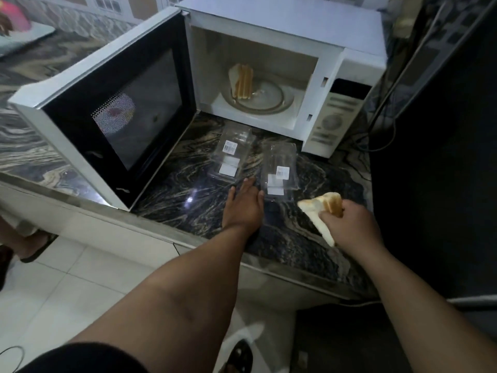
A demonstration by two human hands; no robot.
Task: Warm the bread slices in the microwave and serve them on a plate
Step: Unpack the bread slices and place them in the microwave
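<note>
Both forearms are showing bare from elbow to wrist, with no sleeves, watch, bracelet or rings appearing on the left hand [243,208] or the right hand [349,224]. A dark, black-looking garment [80,358] is covering the body at the lower left edge of the view, rounded in outline. Below, a dark open sandal [239,356] is appearing on one foot over the pale floor tiles, its straps blurred and hard to make out.

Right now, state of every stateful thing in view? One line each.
microwave door: swung fully open
bread slices in microwave: standing on the glass turntable
left hand: open, flat on counter
right hand: gripping bread slices
two clear containers: on counter, no bread visible
</note>
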